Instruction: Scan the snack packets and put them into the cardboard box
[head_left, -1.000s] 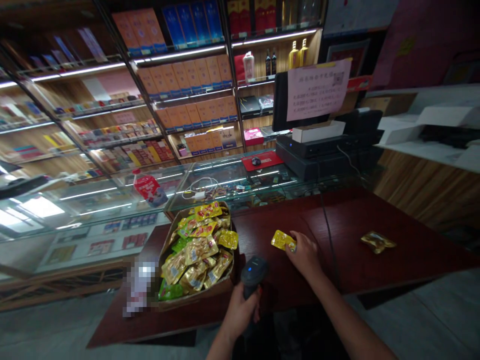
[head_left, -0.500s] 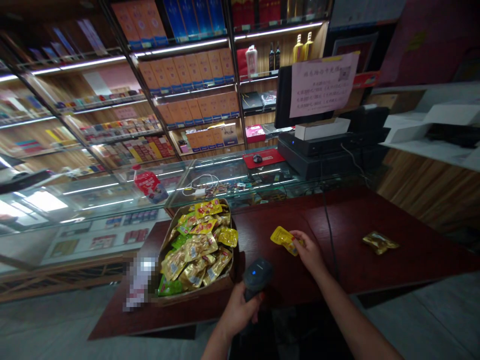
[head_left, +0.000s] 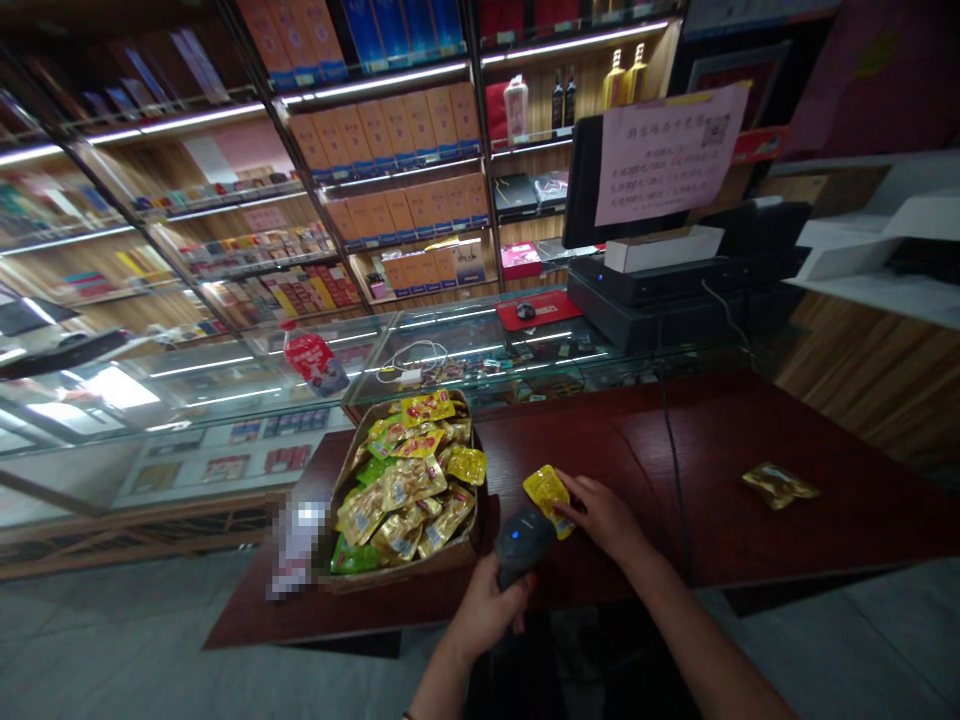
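Note:
My left hand (head_left: 486,612) is wrapped round the handle of a dark barcode scanner (head_left: 523,543), which shows a small blue light on top. Between the fingers of my right hand (head_left: 604,515) is a yellow snack packet (head_left: 547,492), tilted and close beside the scanner's head, whose tip overlaps its lower edge in this view. Left of the scanner stands an open cardboard box (head_left: 405,578) heaped with gold, yellow and green snack packets (head_left: 414,482). One gold packet (head_left: 780,485) lies by itself on the dark red table (head_left: 720,430), to the right of my right arm.
Behind the table runs a glass counter (head_left: 480,395) with a red jug-like bottle (head_left: 315,360), a white cable and a mouse (head_left: 526,311) on a red mat. A monitor (head_left: 589,190) bears a paper notice. A black cord (head_left: 671,450) crosses the table. Stocked shelves line the back.
My right hand has brought the yellow packet left and slightly down, up to the scanner's head. The scanner stays in my left hand. The whole view has shifted slightly.

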